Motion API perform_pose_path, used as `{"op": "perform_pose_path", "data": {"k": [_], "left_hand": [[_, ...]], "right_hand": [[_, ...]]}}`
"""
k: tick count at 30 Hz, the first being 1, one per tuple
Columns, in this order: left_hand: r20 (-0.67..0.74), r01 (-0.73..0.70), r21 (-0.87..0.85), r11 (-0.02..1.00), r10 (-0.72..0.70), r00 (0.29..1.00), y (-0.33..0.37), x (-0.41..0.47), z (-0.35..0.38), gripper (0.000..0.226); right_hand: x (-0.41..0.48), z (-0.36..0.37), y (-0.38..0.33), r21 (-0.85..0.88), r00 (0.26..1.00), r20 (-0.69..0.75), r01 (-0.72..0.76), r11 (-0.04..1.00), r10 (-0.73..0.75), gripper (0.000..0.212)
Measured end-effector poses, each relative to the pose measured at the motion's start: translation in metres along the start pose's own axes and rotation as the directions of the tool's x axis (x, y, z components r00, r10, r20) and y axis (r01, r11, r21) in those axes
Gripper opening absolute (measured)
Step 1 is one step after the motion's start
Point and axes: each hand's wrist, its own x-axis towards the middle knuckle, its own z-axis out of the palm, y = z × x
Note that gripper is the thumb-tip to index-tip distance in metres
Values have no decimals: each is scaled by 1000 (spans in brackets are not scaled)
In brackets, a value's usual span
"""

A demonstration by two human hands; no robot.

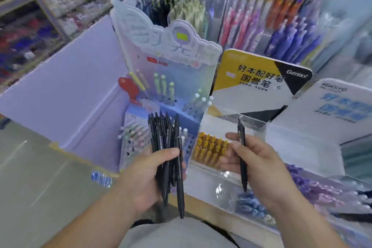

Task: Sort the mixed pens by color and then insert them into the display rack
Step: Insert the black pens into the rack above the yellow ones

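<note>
Shelves (pixel 60 6) of blurred stock fill the upper left of the frame. Lower centre-left, the left hand (pixel 149 175) grips a bundle of black pens (pixel 168 139), thumb and fingers wrapped round their middles. These pens stand roughly upright in the frame, clicker ends toward the top and tips fanning out below the palm.

Behind the bundle stands the pastel rack (pixel 177 78). It has a few pale pens in its holes, and others look free, though blur makes that hard to count.

Right of centre, the right hand (pixel 259 163) pinches a single pen (pixel 242 153) near its middle. Its long axis runs almost straight up and down the frame, clip end up and tip down. It is held in front of a tray of yellow pens (pixel 210 147).

To seat it well, I would lead with the tip and match the pen's axis to the slot's tilt before pushing. The left hand should hold the bundle tight so none slips. Which slot takes black I cannot tell.
</note>
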Motion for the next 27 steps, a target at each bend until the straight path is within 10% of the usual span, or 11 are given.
{"op": "perform_pose_path", "data": {"k": [9, 27], "left_hand": [[200, 56, 65, 996, -68, 977, 40, 22, -5, 25], [119, -14, 31, 999, 10, 993, 38, 40, 12, 35]], "right_hand": [[-19, 26, 2, -59, 924, -371, 71, 996, -87, 35], [57, 16, -52, -379, 827, -274, 377, 845, -492, 10]]}}
